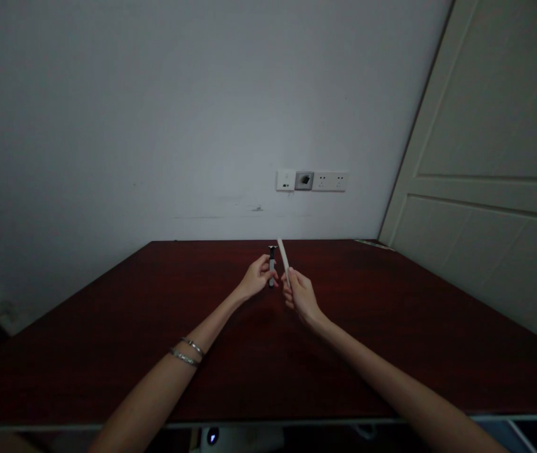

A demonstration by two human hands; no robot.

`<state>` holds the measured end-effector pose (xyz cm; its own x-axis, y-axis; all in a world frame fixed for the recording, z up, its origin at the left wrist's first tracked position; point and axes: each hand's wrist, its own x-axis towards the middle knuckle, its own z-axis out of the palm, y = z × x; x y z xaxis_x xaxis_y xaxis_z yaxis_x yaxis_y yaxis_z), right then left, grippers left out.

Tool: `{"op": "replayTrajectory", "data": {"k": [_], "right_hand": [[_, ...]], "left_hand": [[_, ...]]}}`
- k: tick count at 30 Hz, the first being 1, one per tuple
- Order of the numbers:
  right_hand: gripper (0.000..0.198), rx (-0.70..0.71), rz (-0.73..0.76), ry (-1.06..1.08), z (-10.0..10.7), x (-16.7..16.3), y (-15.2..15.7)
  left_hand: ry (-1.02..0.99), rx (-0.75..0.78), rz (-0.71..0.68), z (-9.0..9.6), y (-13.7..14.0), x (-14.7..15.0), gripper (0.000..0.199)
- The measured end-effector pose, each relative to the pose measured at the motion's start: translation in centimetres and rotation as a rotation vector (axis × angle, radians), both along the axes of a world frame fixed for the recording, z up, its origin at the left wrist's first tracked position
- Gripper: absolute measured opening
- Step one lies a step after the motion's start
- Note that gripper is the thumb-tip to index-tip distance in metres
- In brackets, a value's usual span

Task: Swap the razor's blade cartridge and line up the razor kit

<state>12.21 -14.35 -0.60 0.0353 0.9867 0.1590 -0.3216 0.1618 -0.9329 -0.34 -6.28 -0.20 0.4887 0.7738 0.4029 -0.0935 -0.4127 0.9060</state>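
Note:
My left hand [255,279] is closed around the grey handle of what looks like a razor [271,264], held upright. Its black neck and thin T-shaped head point toward the wall. Close beside it, my right hand [302,292] grips the lower end of a slim off-white stick [283,255]. That stick leans a little to the left, its far tip near the razor's head; the two look slightly apart. Fingers cover the stick's lower end, and its exact kind cannot be made out. Both hands are over the dark red table.
The dark red wooden table [367,352] reaches back to a pale wall with a row of sockets [329,182]. A cream panelled door [490,170] stands along the right side. Below the front edge, partly hidden, is a white object [244,439] with a small round display.

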Motion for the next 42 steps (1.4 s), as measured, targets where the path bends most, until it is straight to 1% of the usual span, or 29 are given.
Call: {"op": "replayTrajectory", "data": {"k": [3, 7, 9, 12, 17, 23, 27, 31, 34, 36, 38, 40, 42], "right_hand": [[0.042, -0.017, 0.008, -0.011, -0.3, -0.3, -0.1], [0.042, 0.011, -0.021, 0.007, -0.6, -0.7, -0.4], [0.042, -0.011, -0.029, 0.002, -0.9, -1.0, -0.6], [0.042, -0.050, 0.001, -0.018, -1.1, -1.1, -0.8], [0.041, 0.031, -0.057, 0.020, -0.4, -0.9, -0.4], [0.042, -0.008, -0.004, -0.008, -0.6, -1.0, -0.5], [0.042, 0.012, -0.038, 0.012, -0.7, -1.2, -0.7], [0.043, -0.036, -0.015, 0.003, -0.8, -1.4, -0.9], [0.042, -0.002, -0.025, 0.003, -0.5, -1.4, -0.7], [0.042, 0.021, -0.042, 0.005, -0.3, -1.4, -0.6], [0.042, -0.001, -0.040, -0.006, -0.3, -1.4, -0.5], [0.042, -0.034, -0.017, -0.021, -0.3, -1.3, -0.6], [0.042, -0.038, -0.008, -0.016, -0.2, -1.3, -0.6]], "left_hand": [[0.000, 0.000, 0.015, 0.0, -0.1, 0.1, 0.026], [0.015, 0.010, 0.007, -0.2, 0.0, 0.1, 0.025], [0.006, 0.029, -0.001, -0.3, 0.2, 0.1, 0.025], [-0.014, 0.035, 0.024, -0.3, 0.3, 0.1, 0.027], [0.011, 0.013, -0.005, 0.0, 0.0, 0.2, 0.025], [-0.002, 0.028, 0.007, 0.0, -0.1, 0.1, 0.027], [-0.001, 0.024, -0.009, -0.2, -0.1, 0.2, 0.028], [-0.009, 0.011, 0.000, -0.1, -0.2, 0.3, 0.027], [-0.005, 0.003, 0.000, 0.0, -0.2, 0.2, 0.027], [0.009, 0.030, -0.004, 0.0, -0.1, 0.2, 0.026], [0.025, 0.058, 0.003, -0.1, 0.0, 0.1, 0.025], [0.037, 0.062, 0.011, -0.2, 0.1, 0.1, 0.026], [0.039, 0.058, 0.005, -0.3, 0.1, 0.1, 0.026]]}}
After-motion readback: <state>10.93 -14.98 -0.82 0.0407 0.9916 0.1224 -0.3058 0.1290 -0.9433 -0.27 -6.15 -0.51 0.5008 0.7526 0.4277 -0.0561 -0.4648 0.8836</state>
